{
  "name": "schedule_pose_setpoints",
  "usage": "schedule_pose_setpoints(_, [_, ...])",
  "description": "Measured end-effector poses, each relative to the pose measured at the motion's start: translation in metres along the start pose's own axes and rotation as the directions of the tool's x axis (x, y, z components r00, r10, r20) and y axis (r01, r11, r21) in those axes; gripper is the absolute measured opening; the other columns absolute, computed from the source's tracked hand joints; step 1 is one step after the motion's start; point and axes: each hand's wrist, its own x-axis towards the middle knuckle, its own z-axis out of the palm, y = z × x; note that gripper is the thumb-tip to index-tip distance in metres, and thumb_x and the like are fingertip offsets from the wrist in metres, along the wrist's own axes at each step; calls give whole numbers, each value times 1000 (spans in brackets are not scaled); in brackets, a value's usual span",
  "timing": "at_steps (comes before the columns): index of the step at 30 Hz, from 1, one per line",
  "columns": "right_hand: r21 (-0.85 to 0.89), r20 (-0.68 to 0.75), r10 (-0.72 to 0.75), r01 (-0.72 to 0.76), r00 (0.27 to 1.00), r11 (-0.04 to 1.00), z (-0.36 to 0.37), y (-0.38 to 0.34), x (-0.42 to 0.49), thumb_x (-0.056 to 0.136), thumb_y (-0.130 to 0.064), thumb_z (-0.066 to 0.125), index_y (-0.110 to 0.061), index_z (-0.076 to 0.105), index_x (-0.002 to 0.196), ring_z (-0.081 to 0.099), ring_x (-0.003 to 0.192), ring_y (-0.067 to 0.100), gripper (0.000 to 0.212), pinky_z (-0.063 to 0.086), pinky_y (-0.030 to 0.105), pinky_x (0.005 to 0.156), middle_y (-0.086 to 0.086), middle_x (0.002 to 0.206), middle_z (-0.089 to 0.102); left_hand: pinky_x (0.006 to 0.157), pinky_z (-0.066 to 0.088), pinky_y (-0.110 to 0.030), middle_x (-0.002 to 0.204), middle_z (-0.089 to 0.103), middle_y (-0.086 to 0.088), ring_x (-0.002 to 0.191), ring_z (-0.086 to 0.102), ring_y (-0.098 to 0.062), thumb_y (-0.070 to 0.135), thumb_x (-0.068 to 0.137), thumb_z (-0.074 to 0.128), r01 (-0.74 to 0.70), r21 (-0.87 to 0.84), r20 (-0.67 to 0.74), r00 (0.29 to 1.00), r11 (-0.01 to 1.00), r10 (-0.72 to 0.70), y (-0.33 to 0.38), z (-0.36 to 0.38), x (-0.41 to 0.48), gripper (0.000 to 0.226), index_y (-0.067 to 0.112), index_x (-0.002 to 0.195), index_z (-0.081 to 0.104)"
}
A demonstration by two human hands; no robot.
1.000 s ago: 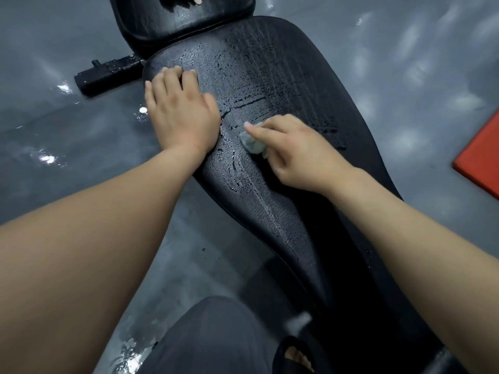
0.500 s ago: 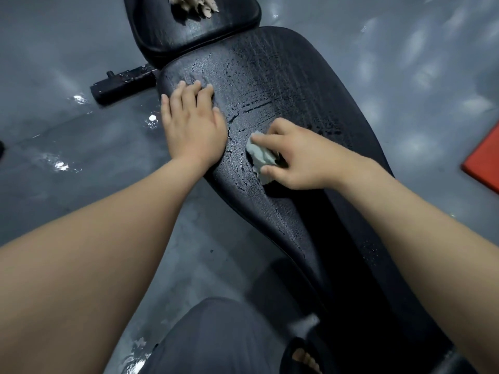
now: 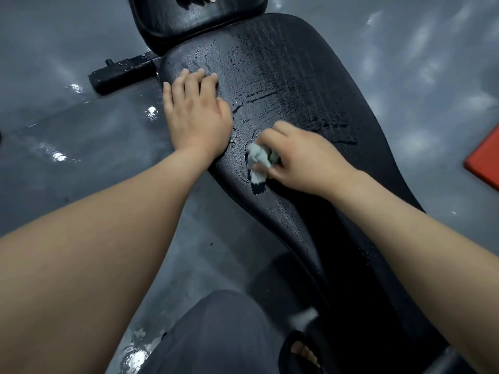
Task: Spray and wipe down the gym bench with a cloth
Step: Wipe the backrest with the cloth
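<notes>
The black padded gym bench (image 3: 297,76) runs from the top centre down to the lower right, its surface wet with droplets and streaks. My left hand (image 3: 197,114) lies flat with straight fingers on the pad's left edge. My right hand (image 3: 302,157) grips a small crumpled pale grey cloth (image 3: 258,160) and presses it onto the pad near its left side. A dark wet patch shows just below the cloth. No spray bottle is in view.
A second black pad (image 3: 197,20) adjoins the bench at the top, with a pale object on its far edge. A black frame bar (image 3: 121,74) sticks out left on the glossy grey floor. A red mat (image 3: 486,160) lies at right. My knee (image 3: 216,333) and sandalled foot (image 3: 302,354) are below.
My right hand has drawn the cloth down along the pad toward me. My left hand has stayed flat on the pad's left edge.
</notes>
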Motion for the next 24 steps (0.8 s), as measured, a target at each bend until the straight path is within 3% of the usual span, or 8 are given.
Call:
schedule_pose_setpoints(2, [-28, -50, 47, -49, 998, 998, -2, -1, 3, 92, -60, 48, -22, 60, 109, 62, 88, 27, 44, 54, 41, 66, -1, 102, 55, 126, 8, -49, 152, 47, -3, 149, 29, -26, 34, 93, 38, 2, 4, 9, 1000, 1000, -2, 0, 0, 0, 53, 23, 142, 55])
schedule_pose_setpoints(7, [175, 80, -187, 171, 979, 970, 0, -12, -9, 90, -48, 53, -19, 65, 101, 59, 79, 23, 34, 51, 40, 70, -2, 91, 55, 126, 8, -49, 153, 46, -3, 148, 30, -27, 34, 92, 37, 1, 19, 4, 1000, 1000, -1, 2, -1, -2, 54, 24, 142, 54])
schedule_pose_setpoints(11, [29, -28, -77, 78, 997, 997, 4, -16, 2, 91, -53, 54, -21, 62, 98, 59, 83, 28, 34, 50, 42, 68, 0, 90, 54, 126, 8, -48, 152, 47, -2, 148, 30, -26, 34, 91, 37, 11, 13, -1, 1000, 1000, -11, 2, 0, -1, 54, 24, 142, 55])
schedule_pose_setpoints(13, [57, -47, -27, 29, 999, 998, 7, -25, 8, 91, -53, 53, -21, 63, 100, 60, 83, 28, 35, 51, 41, 66, 0, 92, 55, 126, 8, -48, 152, 47, -2, 148, 30, -26, 34, 91, 37, 13, 17, 0, 1000, 1000, -13, 1, 0, -1, 54, 24, 142, 55])
schedule_pose_setpoints(17, [239, 169, -176, 133, 970, 962, 0, -18, 1, 87, -41, 63, -28, 65, 103, 56, 80, 16, 21, 52, 40, 74, -5, 93, 51, 126, 8, -48, 152, 48, -2, 148, 31, -27, 33, 92, 37, 5, 12, -3, 1000, 1000, -5, 2, 1, -2, 54, 24, 141, 56])
schedule_pose_setpoints(20, [230, 345, -191, 114, 919, 966, -11, -7, -1, 76, -35, 71, -34, 65, 107, 50, 88, 13, 31, 51, 39, 82, -6, 97, 46, 126, 9, -48, 151, 49, -1, 147, 32, -26, 34, 91, 37, 10, 8, -18, 1000, 1000, -10, 0, 2, -1, 54, 24, 140, 57])
schedule_pose_setpoints(24, [155, 204, -85, 53, 975, 987, -6, -21, 7, 79, -29, 70, -38, 63, 112, 57, 85, 21, 34, 53, 43, 73, -4, 103, 48, 126, 9, -48, 151, 49, -1, 147, 32, -25, 35, 91, 38, 20, 5, -3, 1000, 1000, -19, -1, 1, -1, 53, 25, 139, 57])
